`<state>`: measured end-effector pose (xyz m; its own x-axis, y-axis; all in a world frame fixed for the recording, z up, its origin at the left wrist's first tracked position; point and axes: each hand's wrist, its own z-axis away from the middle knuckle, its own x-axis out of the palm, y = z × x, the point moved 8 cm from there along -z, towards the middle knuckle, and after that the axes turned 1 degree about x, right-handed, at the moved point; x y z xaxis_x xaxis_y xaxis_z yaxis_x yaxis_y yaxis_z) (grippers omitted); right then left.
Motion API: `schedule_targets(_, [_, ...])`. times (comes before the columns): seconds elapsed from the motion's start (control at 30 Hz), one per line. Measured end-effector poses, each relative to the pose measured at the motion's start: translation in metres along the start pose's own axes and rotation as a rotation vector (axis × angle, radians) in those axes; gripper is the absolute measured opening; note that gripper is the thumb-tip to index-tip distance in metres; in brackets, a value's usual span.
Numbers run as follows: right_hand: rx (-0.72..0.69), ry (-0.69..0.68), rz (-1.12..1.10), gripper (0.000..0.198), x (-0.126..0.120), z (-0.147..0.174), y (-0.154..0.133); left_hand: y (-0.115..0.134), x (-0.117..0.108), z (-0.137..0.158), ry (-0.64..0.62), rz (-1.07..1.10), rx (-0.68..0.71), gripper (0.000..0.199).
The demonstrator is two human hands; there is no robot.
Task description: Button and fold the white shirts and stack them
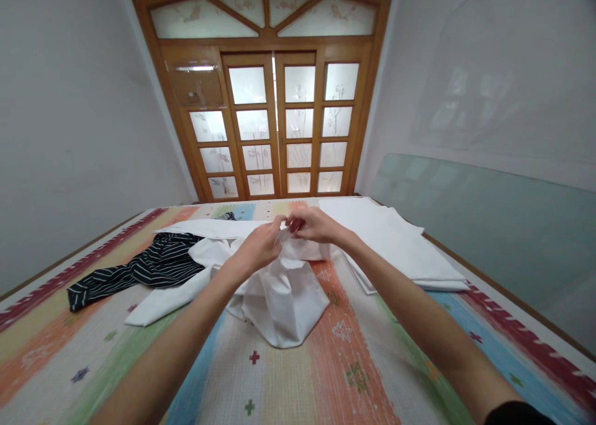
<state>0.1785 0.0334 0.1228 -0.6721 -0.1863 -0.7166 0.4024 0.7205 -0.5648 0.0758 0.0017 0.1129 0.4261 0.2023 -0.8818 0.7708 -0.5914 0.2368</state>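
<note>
Now, leftmost, a black-and-white striped garment (161, 263) lies rumpled on the multicoloured cover (233, 366), touching the white garment (288, 301) bunched before you. Your left hand (262, 246) pinches the white garment's upper edge, fingers nearly together; your right hand (314, 224), fingers curled closed, grips it just alongside. Rightmost lies folded white cloth (379, 236).

Multicolour striped cloth (279, 388) as base: crumpled white fabric (288, 301) mid, black striped garment (162, 260) left, flat white fabric (386, 226) right.
</note>
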Motion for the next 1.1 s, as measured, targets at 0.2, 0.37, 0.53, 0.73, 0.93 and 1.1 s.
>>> schedule_targets(0.2, [0.006, 0.137, 0.254, 0.025, 0.001, 0.02, 0.032, -0.03, 0.008, 0.011, 0.136, 0.123, -0.079, 0.035])
schedule_targets(0.37, [0.061, 0.281, 0.366, 0.013, -0.004, 0.039, 0.054, -0.041, 0.01, 0.02, 0.148, 0.129, -0.055, 0.025])
schedule_targets(0.53, [0.108, 0.294, 0.366, 0.024, -0.003, 0.051, 0.079, -0.047, 0.009, 0.027, 0.126, 0.114, -0.051, 0.026])
schedule_targets(0.73, [0.372, 0.326, 0.23, 0.04, 0.011, 0.063, 0.127, -0.058, 0.002, 0.034, 0.141, 0.211, -0.14, 0.021])
schedule_targets(0.93, [0.464, 0.21, 0.03, 0.013, 0.037, 0.067, 0.155, -0.073, -0.003, 0.044, 0.143, 0.188, -0.181, 0.025])
schedule_targets(1.1, [0.371, 0.309, 0.021, 0.021, 0.014, 0.066, 0.146, -0.094, -0.01, 0.049, 0.156, 0.116, -0.208, 0.029])
